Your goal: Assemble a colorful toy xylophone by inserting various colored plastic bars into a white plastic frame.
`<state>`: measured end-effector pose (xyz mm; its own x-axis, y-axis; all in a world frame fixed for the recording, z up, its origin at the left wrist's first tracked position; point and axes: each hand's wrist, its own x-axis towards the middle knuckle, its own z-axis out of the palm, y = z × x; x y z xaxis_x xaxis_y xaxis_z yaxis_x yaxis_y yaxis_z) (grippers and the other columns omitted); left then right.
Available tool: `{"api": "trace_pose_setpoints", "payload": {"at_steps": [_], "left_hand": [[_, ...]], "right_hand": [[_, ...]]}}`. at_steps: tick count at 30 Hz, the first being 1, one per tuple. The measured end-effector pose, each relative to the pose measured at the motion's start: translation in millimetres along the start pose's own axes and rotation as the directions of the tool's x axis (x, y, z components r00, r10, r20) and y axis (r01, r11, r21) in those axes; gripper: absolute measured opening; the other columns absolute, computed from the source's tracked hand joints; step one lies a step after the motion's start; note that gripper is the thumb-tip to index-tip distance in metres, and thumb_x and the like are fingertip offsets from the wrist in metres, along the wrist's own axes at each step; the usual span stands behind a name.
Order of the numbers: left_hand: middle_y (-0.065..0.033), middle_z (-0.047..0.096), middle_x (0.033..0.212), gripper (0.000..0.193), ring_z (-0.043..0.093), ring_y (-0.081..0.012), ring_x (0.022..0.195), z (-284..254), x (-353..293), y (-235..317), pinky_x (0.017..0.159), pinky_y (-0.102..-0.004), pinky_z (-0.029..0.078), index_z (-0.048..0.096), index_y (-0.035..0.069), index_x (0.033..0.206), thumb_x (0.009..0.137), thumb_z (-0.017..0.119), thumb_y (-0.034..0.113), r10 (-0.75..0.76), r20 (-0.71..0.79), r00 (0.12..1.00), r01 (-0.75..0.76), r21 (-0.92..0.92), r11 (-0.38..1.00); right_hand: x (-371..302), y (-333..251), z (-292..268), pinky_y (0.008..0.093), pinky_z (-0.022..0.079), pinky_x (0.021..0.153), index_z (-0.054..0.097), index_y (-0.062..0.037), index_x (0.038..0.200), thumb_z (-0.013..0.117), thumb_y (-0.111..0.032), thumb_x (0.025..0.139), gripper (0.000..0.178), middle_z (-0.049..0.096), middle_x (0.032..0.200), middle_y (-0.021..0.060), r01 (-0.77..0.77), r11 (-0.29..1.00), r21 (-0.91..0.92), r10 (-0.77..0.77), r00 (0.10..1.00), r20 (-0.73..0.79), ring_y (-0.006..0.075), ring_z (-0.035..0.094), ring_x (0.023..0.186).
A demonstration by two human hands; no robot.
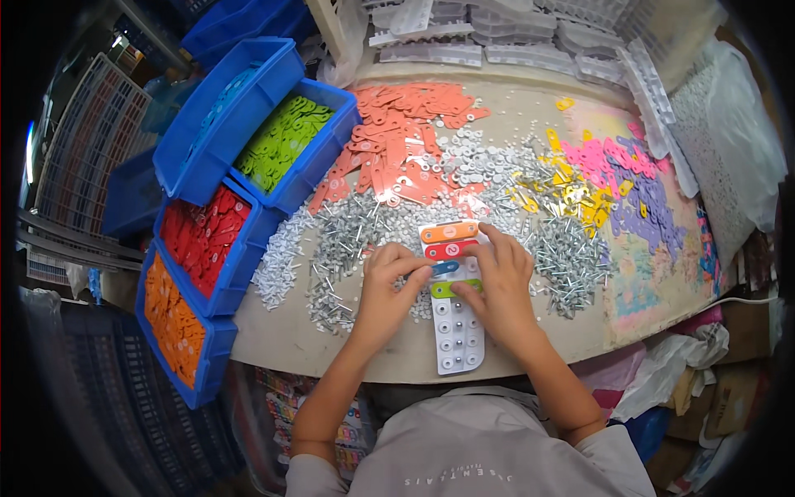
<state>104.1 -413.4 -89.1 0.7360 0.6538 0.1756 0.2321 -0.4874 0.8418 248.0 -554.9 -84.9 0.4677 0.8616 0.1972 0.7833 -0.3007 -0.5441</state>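
A white plastic board (448,342) with paired round sockets lies at the table's front edge between my hands. Across its upper part sit an orange strip (450,234), a red strip (447,249) and a green strip (452,288), all with rounded ends. My left hand (387,282) pinches the left end of a blue strip (445,267) between thumb and index finger, over the board between red and green. Gripping the board's right side, my right hand (503,277) has fingertips by the orange and red strips and its thumb at the green one.
Blue bins at left hold green strips (286,142), red strips (204,236) and orange strips (172,323). Coral strips (396,145), metal pins (571,265) and white caps (281,261) lie in heaps. Yellow, pink and purple strips (646,199) are at right. Clear plastic trays (513,33) stand behind.
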Motion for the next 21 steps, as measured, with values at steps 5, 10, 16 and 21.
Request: {"api": "trace_pose_setpoints", "payload": {"at_steps": [5,10,16,21], "left_hand": [[-0.0031,0.066,0.085,0.014,0.055,-0.0195,0.089,19,14,5,0.089,-0.0345,0.037,0.075,0.006,0.091,0.079,0.079,0.013,0.054,0.055,0.997,-0.057,0.060,0.997],[-0.0023,0.064,0.086,0.012,0.054,-0.0197,0.090,26,18,6,0.090,-0.0358,0.034,0.073,0.010,0.081,0.075,0.082,0.016,-0.012,0.061,0.998,0.003,0.138,0.990],[-0.0029,0.056,0.090,0.020,0.051,-0.0214,0.098,30,20,2,0.089,-0.0379,0.032,0.070,0.011,0.082,0.070,0.084,0.019,0.082,0.001,0.997,-0.079,0.247,0.966],[-0.0049,0.059,0.092,0.028,0.055,-0.0224,0.093,23,40,-4,0.086,-0.0375,0.037,0.067,0.007,0.092,0.072,0.083,0.017,0.059,0.092,0.994,-0.083,0.284,0.955]], "right_hand": [[-8,3,5,0.0511,0.023,0.112,0.048,-0.0078,0.135,0.083,-0.026,0.077,0.070,0.035,0.154,0.0169,-0.070,0.998,0.009,0.070,0.996,-0.061,0.0389,0.033,0.139],[-6,6,5,0.0514,0.020,0.114,0.043,-0.0068,0.142,0.083,-0.028,0.076,0.080,0.032,0.156,0.0188,-0.098,0.995,0.027,0.100,0.994,-0.052,0.0392,0.032,0.140],[-4,8,6,0.0513,0.019,0.114,0.044,-0.0070,0.142,0.083,-0.029,0.076,0.079,0.033,0.156,0.0192,-0.096,0.994,0.058,0.098,0.995,-0.025,0.0389,0.031,0.141],[0,19,6,0.0511,0.018,0.115,0.044,-0.0082,0.143,0.081,-0.030,0.077,0.079,0.030,0.158,0.0197,-0.102,0.985,0.143,0.095,0.994,0.057,0.0392,0.028,0.143]]}}
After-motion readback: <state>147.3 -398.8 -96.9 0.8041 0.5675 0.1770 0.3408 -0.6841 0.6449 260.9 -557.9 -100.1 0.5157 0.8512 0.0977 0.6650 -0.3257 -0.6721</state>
